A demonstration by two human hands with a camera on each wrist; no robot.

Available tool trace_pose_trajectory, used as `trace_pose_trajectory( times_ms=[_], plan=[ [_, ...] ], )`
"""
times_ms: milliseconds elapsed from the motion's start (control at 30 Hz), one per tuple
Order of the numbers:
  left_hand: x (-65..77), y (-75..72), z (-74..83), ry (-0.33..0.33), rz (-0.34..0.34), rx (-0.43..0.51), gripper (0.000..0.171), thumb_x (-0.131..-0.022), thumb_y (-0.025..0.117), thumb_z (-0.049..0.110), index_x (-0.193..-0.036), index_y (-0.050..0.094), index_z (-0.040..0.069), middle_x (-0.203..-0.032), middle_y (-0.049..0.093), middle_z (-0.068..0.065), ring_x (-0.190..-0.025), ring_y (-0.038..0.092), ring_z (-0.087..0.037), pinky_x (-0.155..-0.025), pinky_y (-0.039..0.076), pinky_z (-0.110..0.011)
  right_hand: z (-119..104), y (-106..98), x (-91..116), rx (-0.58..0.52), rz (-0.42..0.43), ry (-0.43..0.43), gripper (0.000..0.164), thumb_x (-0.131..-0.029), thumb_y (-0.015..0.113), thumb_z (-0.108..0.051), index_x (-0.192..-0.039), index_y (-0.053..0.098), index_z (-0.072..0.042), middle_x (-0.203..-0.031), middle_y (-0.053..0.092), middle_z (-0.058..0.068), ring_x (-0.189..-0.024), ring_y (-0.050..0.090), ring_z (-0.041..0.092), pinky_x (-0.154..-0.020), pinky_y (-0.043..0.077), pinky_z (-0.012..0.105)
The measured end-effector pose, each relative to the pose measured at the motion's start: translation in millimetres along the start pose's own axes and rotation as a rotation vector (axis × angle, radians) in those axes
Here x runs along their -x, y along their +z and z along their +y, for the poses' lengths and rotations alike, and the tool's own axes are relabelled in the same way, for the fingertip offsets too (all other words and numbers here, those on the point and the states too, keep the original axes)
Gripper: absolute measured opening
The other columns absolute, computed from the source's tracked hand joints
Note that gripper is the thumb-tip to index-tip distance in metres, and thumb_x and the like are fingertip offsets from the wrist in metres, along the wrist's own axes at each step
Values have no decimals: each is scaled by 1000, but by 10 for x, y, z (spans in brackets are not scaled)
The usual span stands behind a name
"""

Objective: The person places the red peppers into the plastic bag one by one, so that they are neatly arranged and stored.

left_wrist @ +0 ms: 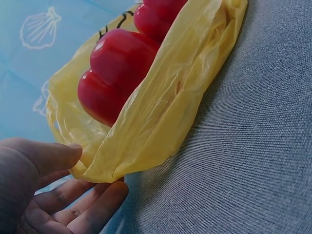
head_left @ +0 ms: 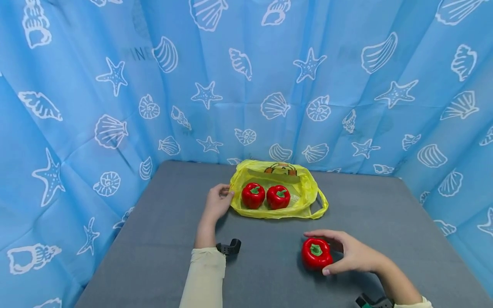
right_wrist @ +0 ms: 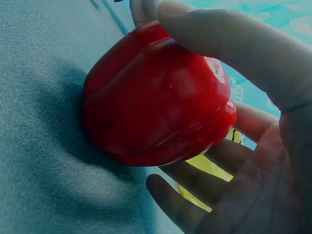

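Observation:
A yellow plastic bag (head_left: 277, 212) lies on its side with its mouth spread, and two red bell peppers (head_left: 253, 196) (left_wrist: 119, 73) sit side by side in it. My left hand (head_left: 218, 202) pinches the bag's left rim, thumb on the inner side and fingers beneath, as the left wrist view shows. In front of the bag, to the right, my right hand (head_left: 352, 252) holds another red bell pepper (head_left: 316, 254) between thumb and fingers. Its green stem end faces up toward the head camera. The right wrist view shows the thumb (right_wrist: 214, 31) lying against this pepper's side.
A grey cloth-covered table (head_left: 262, 265) carries everything. Blue curtains (head_left: 246, 85) with white shells and starfish hang behind it and along both sides. The bag's handle loop (head_left: 322, 206) sticks out to its right. Each wrist wears a black strapped device (head_left: 230, 247).

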State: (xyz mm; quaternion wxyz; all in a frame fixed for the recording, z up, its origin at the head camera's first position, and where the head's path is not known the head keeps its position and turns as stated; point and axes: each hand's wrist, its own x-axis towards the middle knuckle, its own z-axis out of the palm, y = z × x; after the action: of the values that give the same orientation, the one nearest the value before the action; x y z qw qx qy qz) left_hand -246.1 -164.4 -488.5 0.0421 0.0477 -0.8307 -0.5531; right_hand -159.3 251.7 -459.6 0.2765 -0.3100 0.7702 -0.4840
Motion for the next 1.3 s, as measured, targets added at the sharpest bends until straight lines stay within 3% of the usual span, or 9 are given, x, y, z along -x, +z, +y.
trace_pose_trajectory(
  times_ms=[333,800,1033,1300],
  plan=[
    [7,-8,10,-2,4,-7,31,-106,67,21,-133,70,8,-126,70,-16,-110,71,-31,-92,62,-46,-17,27,-1,-67,-8,56,78,-91,78,-15,-159,43,-2,-158,48,26,-132,56,3,-101,60,30],
    [17,-13,5,5,9,-7,31,-106,68,23,-133,70,9,-124,70,-14,-107,70,-29,-89,62,-43,-54,33,-19,-60,16,81,80,-90,81,-15,-158,43,-1,-155,50,25,-128,58,2,-96,63,34],
    [13,-10,-9,14,9,-8,31,-105,68,22,-132,70,7,-122,71,-15,-105,72,-28,-87,62,-43,-46,5,-72,-14,95,25,79,-89,83,-14,-158,45,-3,-151,57,15,-128,59,2,-94,64,33],
    [9,-10,6,2,20,-4,30,-105,69,22,-132,70,8,-122,71,-14,-104,71,-28,-88,62,-42,-86,-90,-172,62,268,-13,77,-85,87,-16,-154,52,-15,-147,60,12,-124,63,7,-91,64,32]
  ],
)
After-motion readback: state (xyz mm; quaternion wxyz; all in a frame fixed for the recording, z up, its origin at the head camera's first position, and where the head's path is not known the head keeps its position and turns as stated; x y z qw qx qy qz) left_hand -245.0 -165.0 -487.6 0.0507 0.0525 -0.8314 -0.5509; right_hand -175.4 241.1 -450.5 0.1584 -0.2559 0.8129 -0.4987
